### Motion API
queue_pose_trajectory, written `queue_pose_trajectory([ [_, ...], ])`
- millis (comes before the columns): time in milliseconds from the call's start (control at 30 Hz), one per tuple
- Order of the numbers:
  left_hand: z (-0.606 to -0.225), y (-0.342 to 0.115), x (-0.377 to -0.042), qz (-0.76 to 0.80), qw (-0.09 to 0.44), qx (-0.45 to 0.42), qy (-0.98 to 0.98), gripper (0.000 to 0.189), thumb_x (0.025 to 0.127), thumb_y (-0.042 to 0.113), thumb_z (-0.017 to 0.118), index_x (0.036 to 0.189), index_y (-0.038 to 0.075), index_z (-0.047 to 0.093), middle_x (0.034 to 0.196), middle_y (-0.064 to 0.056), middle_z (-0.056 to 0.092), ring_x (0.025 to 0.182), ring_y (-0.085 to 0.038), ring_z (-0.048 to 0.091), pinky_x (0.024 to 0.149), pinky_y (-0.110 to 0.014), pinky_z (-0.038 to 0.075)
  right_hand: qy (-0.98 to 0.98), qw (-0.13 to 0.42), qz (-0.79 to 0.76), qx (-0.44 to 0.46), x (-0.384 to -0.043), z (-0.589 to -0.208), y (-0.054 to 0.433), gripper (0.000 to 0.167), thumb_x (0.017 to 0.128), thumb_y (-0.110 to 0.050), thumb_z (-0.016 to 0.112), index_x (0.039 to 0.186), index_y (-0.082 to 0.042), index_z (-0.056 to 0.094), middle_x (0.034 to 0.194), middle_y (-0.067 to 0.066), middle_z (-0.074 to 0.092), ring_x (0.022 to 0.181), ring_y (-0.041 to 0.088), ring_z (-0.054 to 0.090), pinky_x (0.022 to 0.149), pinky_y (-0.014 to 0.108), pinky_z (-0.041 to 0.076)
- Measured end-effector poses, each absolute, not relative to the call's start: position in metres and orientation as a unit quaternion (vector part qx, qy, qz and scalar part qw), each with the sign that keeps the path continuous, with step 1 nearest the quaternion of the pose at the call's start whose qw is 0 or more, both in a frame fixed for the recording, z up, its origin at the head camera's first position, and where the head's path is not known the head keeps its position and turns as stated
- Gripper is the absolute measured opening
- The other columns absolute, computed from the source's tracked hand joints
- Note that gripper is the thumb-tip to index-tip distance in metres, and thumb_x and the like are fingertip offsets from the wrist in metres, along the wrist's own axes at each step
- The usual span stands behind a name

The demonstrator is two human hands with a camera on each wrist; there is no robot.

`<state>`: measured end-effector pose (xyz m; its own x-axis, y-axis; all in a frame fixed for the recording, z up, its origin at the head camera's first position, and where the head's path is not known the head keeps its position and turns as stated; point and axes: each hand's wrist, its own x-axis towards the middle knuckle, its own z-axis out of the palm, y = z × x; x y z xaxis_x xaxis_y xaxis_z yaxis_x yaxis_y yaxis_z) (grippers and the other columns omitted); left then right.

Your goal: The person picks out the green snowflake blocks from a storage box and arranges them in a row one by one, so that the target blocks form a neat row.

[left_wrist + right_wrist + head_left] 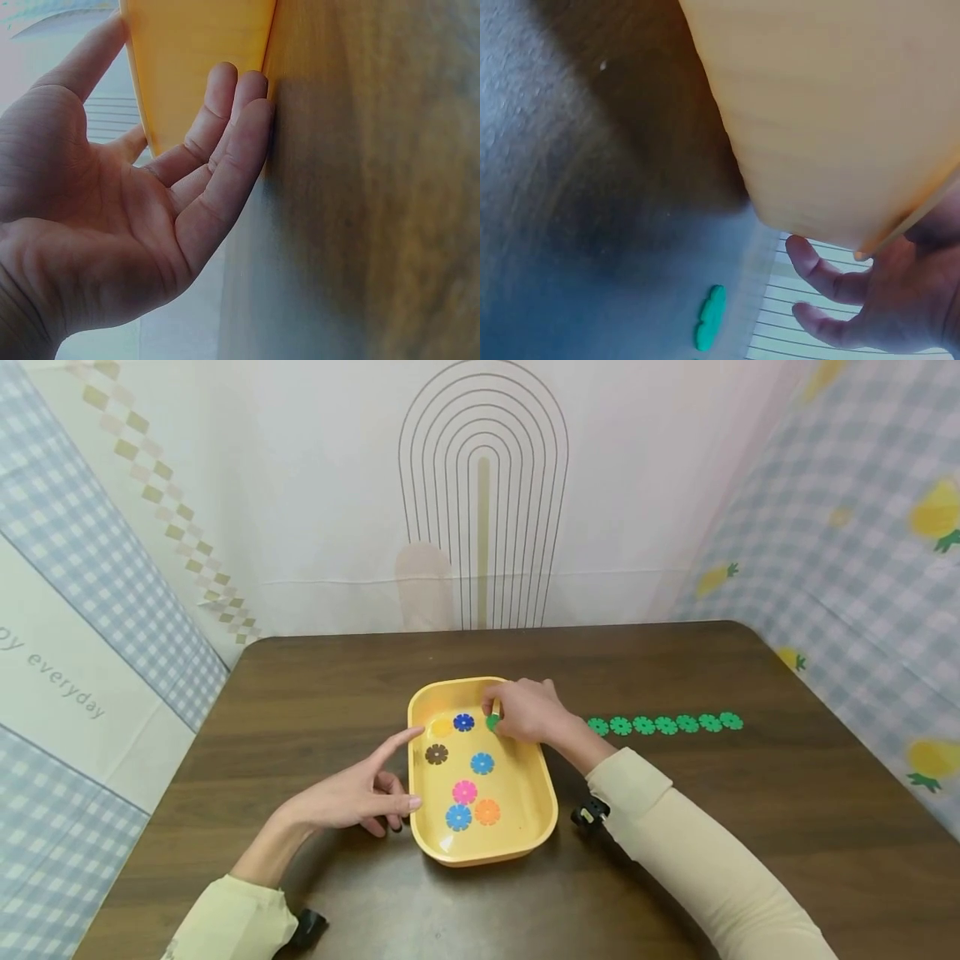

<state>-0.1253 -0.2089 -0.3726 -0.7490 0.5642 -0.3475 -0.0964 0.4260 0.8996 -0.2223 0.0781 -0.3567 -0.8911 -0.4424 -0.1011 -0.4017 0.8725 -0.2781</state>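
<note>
A yellow plastic tray (542, 827) stands on the table with several flower-shaped plastic discs in it. They include a pink disc (465, 792), an orange disc (487, 812), a brown disc (437, 754) and a dark blue disc (463, 722). My right hand (528, 708) reaches over the tray's far right corner and pinches a green disc (492, 722), partly hidden by the fingers. At the tray's left side, my left hand (352, 795) rests its index fingertip and thumb on the rim. Its other fingers bend loosely beside the outer wall (199, 45).
A straight row of several green discs (666, 725) lies on the dark wooden table (337, 685), right of the tray. Behind the table hangs a patterned cloth (322, 510). Each wrist carries a small black device.
</note>
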Motion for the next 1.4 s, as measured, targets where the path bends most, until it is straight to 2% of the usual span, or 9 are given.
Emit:
queue_pose_trajectory([
  [167, -0.373, -0.21, -0.125, 0.514, 0.32, 0.149, 0.782, 0.098, 0.099, 0.03, 0.077, 0.167, 0.042, 0.007, 0.088, -0.013, 0.069, 0.083, -0.027, 0.07, 0.073, -0.044, 0.061, 0.966, 0.049, -0.133, -0.215, -0.217, -0.348, 0.08, 0.018, 0.094, -0.016, 0.076, 0.111, -0.02, 0.079, 0.109, 0.002, 0.078, 0.088, 0.023, 0.065, 0.088, 0.051, 0.038],
  [233, -0.374, -0.21, -0.125, 0.514, 0.32, 0.149, 0.782, 0.098, 0.099, 0.029, 0.077, 0.167, 0.044, 0.008, 0.088, -0.013, 0.069, 0.083, -0.028, 0.07, 0.073, -0.044, 0.061, 0.964, 0.041, -0.146, -0.217, -0.216, -0.344, 0.083, 0.018, 0.094, -0.017, 0.076, 0.112, -0.02, 0.08, 0.107, 0.002, 0.079, 0.087, 0.022, 0.066, 0.087, 0.05, 0.041],
  [333, -0.375, -0.211, -0.126, 0.513, 0.32, 0.15, 0.782, 0.097, 0.099, 0.029, 0.076, 0.167, 0.044, 0.008, 0.087, -0.014, 0.069, 0.083, -0.028, 0.07, 0.073, -0.044, 0.061, 0.958, 0.035, -0.184, -0.216, -0.215, -0.337, 0.091, 0.014, 0.095, -0.019, 0.076, 0.108, -0.02, 0.081, 0.095, 0.0, 0.078, 0.081, 0.018, 0.066, 0.084, 0.047, 0.043],
  [433, -0.375, -0.211, -0.126, 0.51, 0.32, 0.149, 0.784, 0.097, 0.099, 0.03, 0.077, 0.167, 0.044, 0.008, 0.088, -0.014, 0.069, 0.083, -0.028, 0.07, 0.073, -0.044, 0.061, 0.949, 0.031, -0.242, -0.201, -0.214, -0.331, 0.101, 0.012, 0.096, -0.021, 0.077, 0.107, -0.019, 0.082, 0.087, -0.002, 0.075, 0.078, 0.015, 0.067, 0.088, 0.045, 0.046],
  [567, -0.375, -0.21, -0.127, 0.507, 0.319, 0.15, 0.787, 0.098, 0.099, 0.031, 0.077, 0.167, 0.044, 0.008, 0.088, -0.014, 0.069, 0.083, -0.028, 0.07, 0.073, -0.044, 0.061, 0.927, 0.027, -0.333, -0.174, -0.213, -0.325, 0.117, 0.015, 0.097, -0.021, 0.078, 0.11, -0.016, 0.08, 0.094, 0.001, 0.075, 0.084, 0.019, 0.067, 0.081, 0.038, 0.055],
  [633, -0.375, -0.21, -0.127, 0.506, 0.319, 0.149, 0.787, 0.098, 0.099, 0.031, 0.077, 0.167, 0.044, 0.008, 0.088, -0.014, 0.069, 0.083, -0.028, 0.07, 0.073, -0.044, 0.061, 0.913, 0.027, -0.371, -0.166, -0.212, -0.323, 0.125, 0.016, 0.096, -0.021, 0.078, 0.111, -0.016, 0.08, 0.096, 0.004, 0.074, 0.086, 0.023, 0.066, 0.069, 0.036, 0.056],
  [933, -0.372, -0.21, -0.126, 0.506, 0.32, 0.153, 0.786, 0.1, 0.099, 0.033, 0.077, 0.168, 0.042, 0.006, 0.089, -0.015, 0.068, 0.082, -0.028, 0.07, 0.072, -0.043, 0.061, 0.886, 0.024, -0.438, -0.149, -0.21, -0.33, 0.158, 0.025, 0.096, -0.023, 0.08, 0.118, -0.015, 0.077, 0.104, 0.006, 0.075, 0.096, 0.024, 0.069, 0.081, 0.036, 0.057],
  [1200, -0.373, -0.21, -0.126, 0.503, 0.322, 0.148, 0.788, 0.097, 0.099, 0.032, 0.076, 0.167, 0.042, 0.007, 0.092, -0.015, 0.068, 0.082, -0.027, 0.07, 0.072, -0.043, 0.061, 0.876, 0.023, -0.467, -0.122, -0.205, -0.341, 0.182, 0.029, 0.097, -0.022, 0.079, 0.124, -0.014, 0.074, 0.105, 0.01, 0.072, 0.096, 0.025, 0.065, 0.078, 0.036, 0.057],
  [1400, -0.374, -0.211, -0.127, 0.503, 0.323, 0.147, 0.788, 0.097, 0.099, 0.031, 0.076, 0.167, 0.044, 0.008, 0.092, -0.015, 0.068, 0.083, -0.028, 0.07, 0.073, -0.044, 0.061, 0.872, 0.031, -0.479, -0.1, -0.199, -0.347, 0.205, 0.032, 0.098, -0.024, 0.078, 0.127, -0.012, 0.072, 0.108, 0.014, 0.072, 0.1, 0.029, 0.065, 0.081, 0.039, 0.058],
])
